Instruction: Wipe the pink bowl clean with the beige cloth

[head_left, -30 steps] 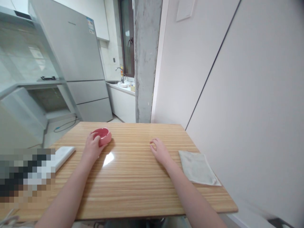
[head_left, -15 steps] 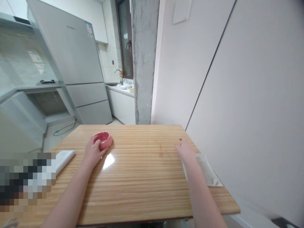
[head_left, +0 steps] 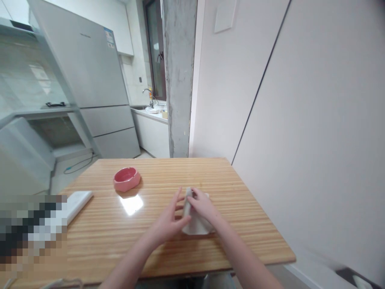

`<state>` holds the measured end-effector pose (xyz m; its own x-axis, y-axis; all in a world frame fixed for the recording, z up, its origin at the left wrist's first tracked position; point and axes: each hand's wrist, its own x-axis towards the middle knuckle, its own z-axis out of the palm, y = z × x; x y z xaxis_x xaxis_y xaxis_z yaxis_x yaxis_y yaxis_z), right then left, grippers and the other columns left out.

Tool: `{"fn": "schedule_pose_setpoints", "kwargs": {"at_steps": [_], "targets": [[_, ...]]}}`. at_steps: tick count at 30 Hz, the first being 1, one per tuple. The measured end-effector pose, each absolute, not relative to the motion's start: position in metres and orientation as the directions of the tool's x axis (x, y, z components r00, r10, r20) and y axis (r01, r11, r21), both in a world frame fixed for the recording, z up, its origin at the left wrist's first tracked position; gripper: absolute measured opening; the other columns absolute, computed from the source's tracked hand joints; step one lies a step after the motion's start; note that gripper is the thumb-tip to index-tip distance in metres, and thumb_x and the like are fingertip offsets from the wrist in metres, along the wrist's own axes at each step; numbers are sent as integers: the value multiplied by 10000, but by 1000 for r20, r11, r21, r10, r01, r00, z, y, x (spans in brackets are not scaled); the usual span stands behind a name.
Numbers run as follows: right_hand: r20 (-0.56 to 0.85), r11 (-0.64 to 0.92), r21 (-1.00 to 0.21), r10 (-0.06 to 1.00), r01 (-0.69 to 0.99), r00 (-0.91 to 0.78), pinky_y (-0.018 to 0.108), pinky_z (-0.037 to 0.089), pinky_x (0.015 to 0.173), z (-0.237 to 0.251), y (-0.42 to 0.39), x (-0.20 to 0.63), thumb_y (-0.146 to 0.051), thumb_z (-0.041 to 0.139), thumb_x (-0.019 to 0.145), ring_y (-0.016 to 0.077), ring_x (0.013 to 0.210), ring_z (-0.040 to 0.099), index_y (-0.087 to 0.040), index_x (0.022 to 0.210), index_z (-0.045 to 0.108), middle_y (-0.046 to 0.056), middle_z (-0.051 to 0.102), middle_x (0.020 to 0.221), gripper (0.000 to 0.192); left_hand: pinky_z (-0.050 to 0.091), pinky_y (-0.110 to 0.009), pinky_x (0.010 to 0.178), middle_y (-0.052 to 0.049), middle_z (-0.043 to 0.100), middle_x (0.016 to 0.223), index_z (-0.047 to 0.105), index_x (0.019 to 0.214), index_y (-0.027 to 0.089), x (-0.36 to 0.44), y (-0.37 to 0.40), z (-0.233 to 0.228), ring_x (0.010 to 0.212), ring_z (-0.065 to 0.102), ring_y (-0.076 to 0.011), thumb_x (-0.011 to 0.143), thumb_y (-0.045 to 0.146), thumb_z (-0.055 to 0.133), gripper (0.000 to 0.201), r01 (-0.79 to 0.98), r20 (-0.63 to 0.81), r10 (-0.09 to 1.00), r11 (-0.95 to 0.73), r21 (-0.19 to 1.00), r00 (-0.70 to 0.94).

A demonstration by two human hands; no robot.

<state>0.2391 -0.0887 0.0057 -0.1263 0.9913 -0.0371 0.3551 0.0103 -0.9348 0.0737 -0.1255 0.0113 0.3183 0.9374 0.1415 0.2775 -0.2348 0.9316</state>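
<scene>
Fingers (head_left: pixel 200 199) of both hands pinch the cloth (head_left: pixel 194 226), lifting one edge off the surface (head_left: pixel 150 241). Looks soft, light, floppy; best gripped at edge or corner.

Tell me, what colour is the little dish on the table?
Pink, with a darker red inside; the dish shows clearly in the head view.

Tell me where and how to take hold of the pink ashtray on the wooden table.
Grip the pink ceramic ashtray by its thick outer rim, coming from above with fingers on opposite sides. It sits flat, low and wide on the light wooden table, opening upward, with bare tabletop all round, so probably either hand can close on it.
</scene>
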Motion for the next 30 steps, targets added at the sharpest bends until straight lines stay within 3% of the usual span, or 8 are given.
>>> {"fn": "schedule_pose_setpoints", "kwargs": {"at_steps": [4, 8, 11, 17, 20, 24, 26, 30], "targets": [[-29, -29, -1000, 983, 7, -184, 296, 506, 706, 6, -78, 218, -301, 512, 781, 141, 779, 633, -222, 1163, 518, 53, 616, 985, 390, 524, -376, 765, -107, 613, 1099, 342, 1351, 191, 26, -112, 4, 909, 637, -229, 693, 226, 476, 673, 413, 164, 986, -165, 896, 38], [3, 13, -991, 997, 130, -78, 267, 499, 665, 0, -60, 238, -241, 510, 758, 128, 757, 612, -219, 948, 599, 38, 638, 941, 211, 531, -417, 716, -79, 654, 1013, 452, 1244, 223, -83, -95, 4, 845, 649, -273, 639, 269, 470, 607, 653, 207, 970, -74, 754, -129], [-44, -41, -982, 999, 186, -15, 256, 487, 622, -7, -52, 250, -226, 506, 746, 129, 732, 607, -212, 897, 612, 38, 655, 905, 185, 482, -476, 872, -69, 632, 1126, 463, 1195, 279, -144, -93, -3, 1029, 598, -304, 636, 278, 451, 559, 828, 326, 920, -2, 561, -219], [-40, -39, -958, 999, 284, 5, 266, 471, 608, -20, -51, 249, -210, 506, 717, 139, 662, 588, -180, 815, 633, 26, 636, 736, 164, 416, -577, 889, -203, 511, 1277, 539, 1105, 143, -138, -101, -9, 1139, 493, -419, 673, 259, 444, 458, 973, 437, 870, 204, 104, -229], [18, 23, -946, 1000, 323, -20, 272, 483, 632, -17, -44, 245, -196, 476, 722, 138, 703, 594, -190, 884, 631, 31, 650, 835, 225, 421, -517, 902, -161, 525, 1260, 541, 1105, 174, -82, -95, 13, 1119, 514, -360, 723, 275, 449, 406, 986, 543, 834, 8, 167, -99], [153, 163, -936, 987, 312, -58, 291, 496, 749, -12, -27, 227, -77, 399, 670, 130, 793, 610, -197, 1030, 603, 37, 651, 962, 430, 490, -295, 670, -40, 658, 883, 536, 1070, 208, 15, -69, 38, 731, 617, -174, 812, 278, 416, 293, 782, 280, 923, -375, 498, 265], [239, 259, -928, 965, 267, -104, 301, 485, 829, -15, -20, 217, -48, 386, 646, 134, 885, 612, -207, 1063, 591, 37, 647, 1032, 491, 468, -278, 651, -29, 660, 803, 562, 1016, 204, 58, -54, 36, 703, 612, -167, 798, 225, 449, 247, 750, 218, 902, -431, 503, 372], [258, 255, -933, 966, 253, -23, 334, 454, 914, -33, -15, 212, -59, 358, 653, 157, 929, 605, -196, 859, 621, 39, 681, 927, 361, 459, -316, 797, -109, 670, 985, 603, 941, 167, 106, -34, 6, 918, 622, -214, 759, 93, 439, 256, 686, 244, 847, -528, 500, 473]]}}
